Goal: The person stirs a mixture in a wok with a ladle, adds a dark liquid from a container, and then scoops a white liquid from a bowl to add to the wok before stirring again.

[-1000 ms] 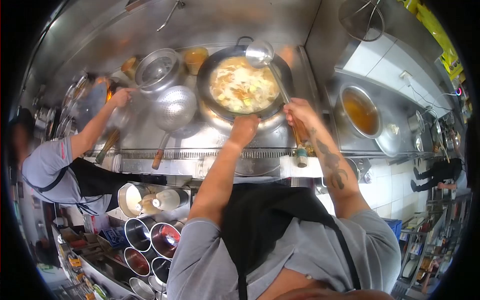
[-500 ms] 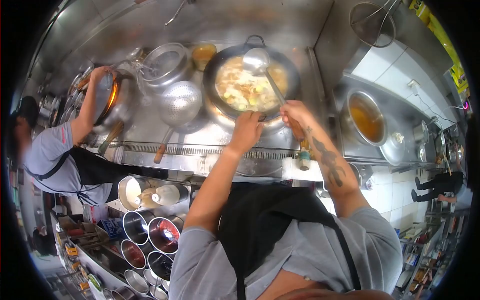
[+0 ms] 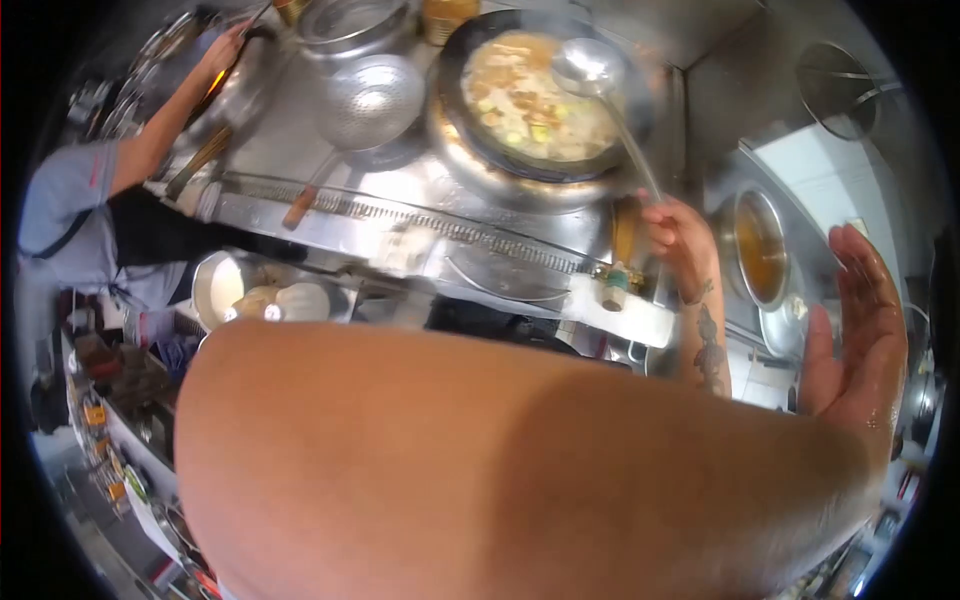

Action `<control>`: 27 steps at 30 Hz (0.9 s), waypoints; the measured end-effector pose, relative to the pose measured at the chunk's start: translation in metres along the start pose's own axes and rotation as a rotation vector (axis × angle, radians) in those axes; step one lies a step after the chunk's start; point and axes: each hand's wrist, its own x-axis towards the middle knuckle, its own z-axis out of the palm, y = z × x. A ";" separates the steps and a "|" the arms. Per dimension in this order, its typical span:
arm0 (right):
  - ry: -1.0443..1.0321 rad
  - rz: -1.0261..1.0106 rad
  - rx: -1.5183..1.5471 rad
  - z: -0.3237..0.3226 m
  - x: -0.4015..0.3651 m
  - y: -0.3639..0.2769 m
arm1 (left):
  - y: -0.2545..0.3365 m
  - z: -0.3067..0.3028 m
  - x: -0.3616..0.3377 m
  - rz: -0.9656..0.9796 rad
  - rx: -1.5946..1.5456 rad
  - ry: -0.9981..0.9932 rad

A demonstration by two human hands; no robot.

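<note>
My right hand (image 3: 685, 238) is closed around the handle of a long metal ladle (image 3: 588, 68). The ladle's bowl lies over the right side of a black wok (image 3: 452, 95), above a pale bubbling broth with yellow-green and brown pieces (image 3: 515, 100). Raised close to the camera, my left forearm stretches across the whole lower view. At its end, on the far right, my left hand (image 3: 862, 335) has its fingers extended and holds nothing. Most of my body is hidden behind that forearm.
A perforated strainer (image 3: 372, 100) with a wooden handle rests left of the wok. Right of the stove stands a metal pot of orange-brown liquid (image 3: 745, 245). A co-worker (image 3: 90, 195) reaches toward a flame at another burner. A folded white cloth (image 3: 640, 322) lies on the front edge.
My left hand has left the wok's near rim and swung up to the right, close to the camera. The view has shifted. My right hand still holds the ladle over the wok.
</note>
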 end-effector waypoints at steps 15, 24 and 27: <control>0.159 -0.152 -0.119 -0.028 0.008 0.002 | -0.039 0.137 -0.048 -0.346 -0.434 -0.115; 0.157 -0.054 -0.239 -0.024 0.036 0.012 | 0.008 0.325 -0.231 -0.786 -0.640 -0.658; 0.120 -0.042 -0.148 -0.012 0.028 0.014 | 0.033 0.360 -0.282 -0.863 -0.583 -0.791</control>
